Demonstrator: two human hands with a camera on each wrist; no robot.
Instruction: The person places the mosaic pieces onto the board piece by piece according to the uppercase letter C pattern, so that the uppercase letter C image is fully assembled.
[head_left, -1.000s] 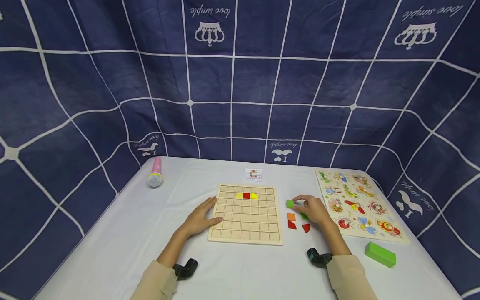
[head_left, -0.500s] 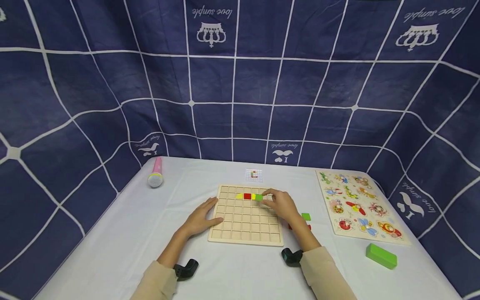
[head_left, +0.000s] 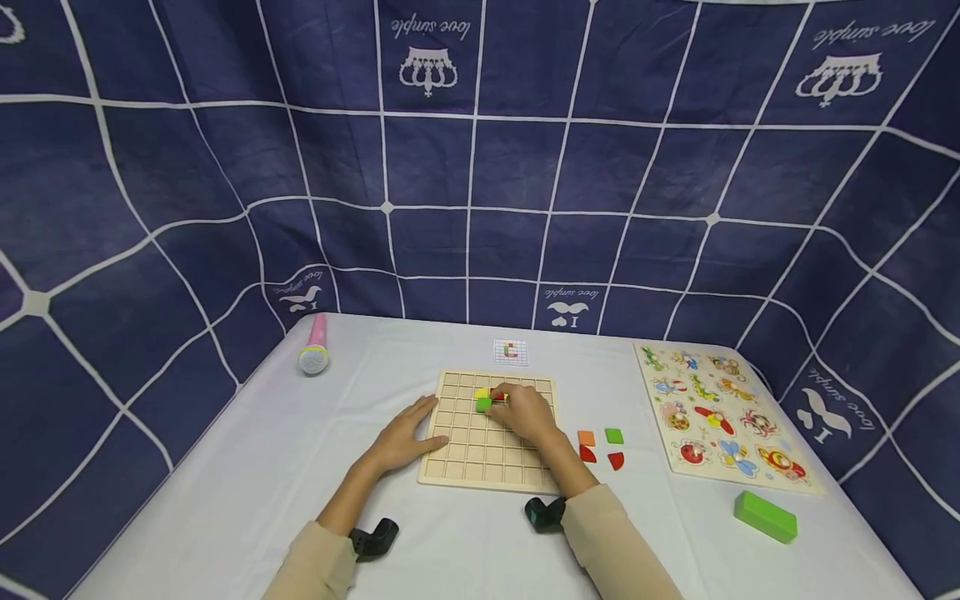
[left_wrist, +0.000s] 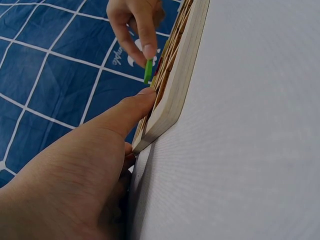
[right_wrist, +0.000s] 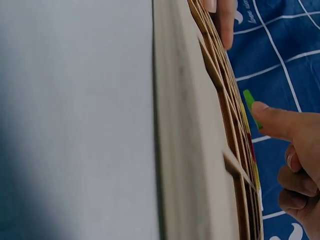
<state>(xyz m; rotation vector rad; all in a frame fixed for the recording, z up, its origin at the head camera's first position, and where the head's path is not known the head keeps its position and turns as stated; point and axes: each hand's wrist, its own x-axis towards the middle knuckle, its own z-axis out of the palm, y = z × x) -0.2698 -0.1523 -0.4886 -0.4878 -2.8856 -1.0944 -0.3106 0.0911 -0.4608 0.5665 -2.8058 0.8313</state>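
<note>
A green square tile (head_left: 483, 405) is pinched between the thumb and finger of my right hand (head_left: 522, 412), over the wooden grid board (head_left: 465, 458). In the left wrist view the green tile (left_wrist: 148, 71) shows edge-on, close above the board's surface. Beside it on the board lie a yellow piece (head_left: 482, 392) and a red tile (head_left: 497, 393), partly covered by my fingers. My left hand (head_left: 401, 435) rests at the board's left edge, thumb on the rim and fingers extended along the side.
Right of the board lie an orange square (head_left: 586, 437), a green square (head_left: 614, 436) and two red quarter-round pieces (head_left: 616, 460). A pattern card (head_left: 511, 352) sits behind the board. Farther out are a pink microphone (head_left: 315, 346), an animal puzzle (head_left: 720, 417) and a green block (head_left: 765, 517).
My right hand has carried the green tile from the loose pieces leftward over the board, to just below the yellow piece. The left hand has stayed at the board's edge.
</note>
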